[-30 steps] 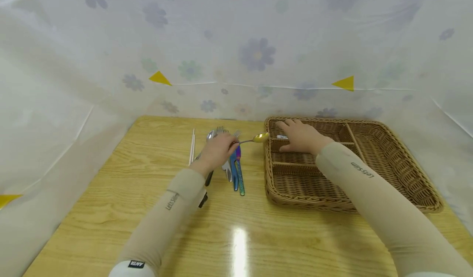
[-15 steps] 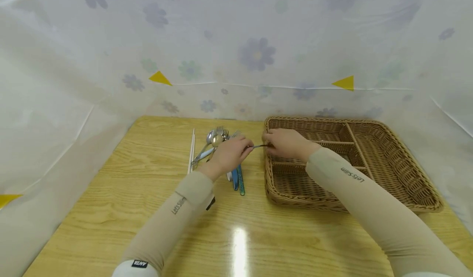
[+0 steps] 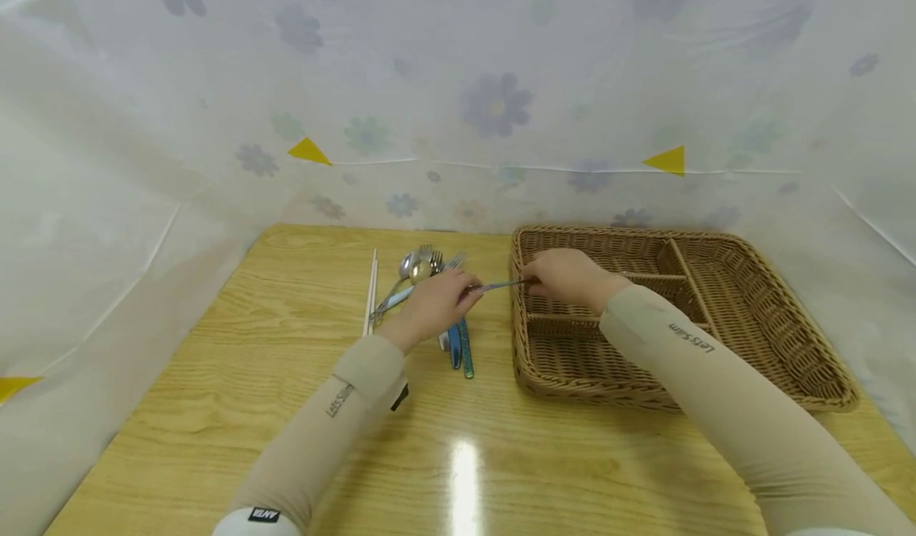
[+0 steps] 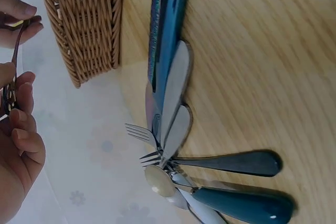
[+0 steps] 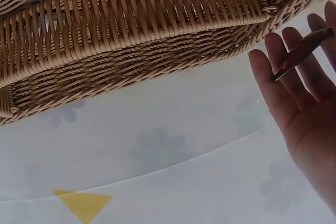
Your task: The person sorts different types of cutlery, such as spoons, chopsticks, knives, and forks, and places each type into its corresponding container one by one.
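A gold-bowled spoon (image 3: 502, 285) spans the gap between both hands, just at the basket's left rim. My left hand (image 3: 438, 301) pinches its handle, above the pile of cutlery. At the other end, my right hand (image 3: 568, 275) grips the bowl over the wicker basket (image 3: 521, 361); the right wrist view shows the spoon's bowl (image 5: 302, 53) lying across the fingers. Below the left hand lie a blue-handled knife (image 4: 170, 40), a dark-handled fork (image 4: 231, 162) and a teal-handled spoon (image 4: 244, 203). The left hand partly hides this pile in the head view.
White chopsticks (image 3: 371, 293) lie left of the pile. Dividers (image 3: 690, 285) split the basket into several compartments, and something pale (image 5: 52, 20) shows through its weave. A flowered sheet (image 3: 458, 122) hangs behind the wooden table (image 3: 401, 456).
My right hand has moved left from inside the basket and taken hold of the spoon's bowl. My left hand has shifted slightly right and down, still holding the handle.
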Demonstrator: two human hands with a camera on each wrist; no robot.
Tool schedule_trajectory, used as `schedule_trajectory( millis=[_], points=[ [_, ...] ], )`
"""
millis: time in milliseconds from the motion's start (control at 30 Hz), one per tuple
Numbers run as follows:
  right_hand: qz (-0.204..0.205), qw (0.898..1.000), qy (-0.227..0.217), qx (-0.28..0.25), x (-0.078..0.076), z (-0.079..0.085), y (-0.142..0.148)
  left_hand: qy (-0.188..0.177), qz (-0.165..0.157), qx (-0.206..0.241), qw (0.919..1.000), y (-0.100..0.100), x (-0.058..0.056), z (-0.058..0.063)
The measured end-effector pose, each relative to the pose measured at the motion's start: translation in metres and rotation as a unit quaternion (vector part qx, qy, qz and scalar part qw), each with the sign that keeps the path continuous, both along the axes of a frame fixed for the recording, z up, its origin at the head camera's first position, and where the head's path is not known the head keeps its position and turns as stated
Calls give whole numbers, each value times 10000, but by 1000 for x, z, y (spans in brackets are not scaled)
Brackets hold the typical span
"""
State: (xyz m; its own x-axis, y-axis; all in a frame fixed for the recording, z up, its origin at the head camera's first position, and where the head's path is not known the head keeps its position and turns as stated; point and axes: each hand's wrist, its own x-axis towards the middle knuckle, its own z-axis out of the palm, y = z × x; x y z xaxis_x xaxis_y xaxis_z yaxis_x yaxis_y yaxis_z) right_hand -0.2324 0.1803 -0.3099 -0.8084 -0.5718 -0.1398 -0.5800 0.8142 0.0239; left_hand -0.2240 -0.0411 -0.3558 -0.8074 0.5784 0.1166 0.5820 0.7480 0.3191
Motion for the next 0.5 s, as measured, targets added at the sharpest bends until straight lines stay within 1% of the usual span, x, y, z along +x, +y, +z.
schedule_trajectory(
  millis=[167,333,400,500],
  points=[
    [-37,10000,-52,-29,-3,-1,5,-166,54,82,9998,-5,2,0],
    [-188,9998,-88,-60,-8,2,15,-267,128,108,9995,-8,-2,-2],
    [-289,9995,-115,-69,-11,1,21,-404,286,68,9987,-11,-4,-6],
    [-535,9984,-190,-76,-17,-3,34,-546,716,-19,9959,-22,-7,-16]
  ],
)
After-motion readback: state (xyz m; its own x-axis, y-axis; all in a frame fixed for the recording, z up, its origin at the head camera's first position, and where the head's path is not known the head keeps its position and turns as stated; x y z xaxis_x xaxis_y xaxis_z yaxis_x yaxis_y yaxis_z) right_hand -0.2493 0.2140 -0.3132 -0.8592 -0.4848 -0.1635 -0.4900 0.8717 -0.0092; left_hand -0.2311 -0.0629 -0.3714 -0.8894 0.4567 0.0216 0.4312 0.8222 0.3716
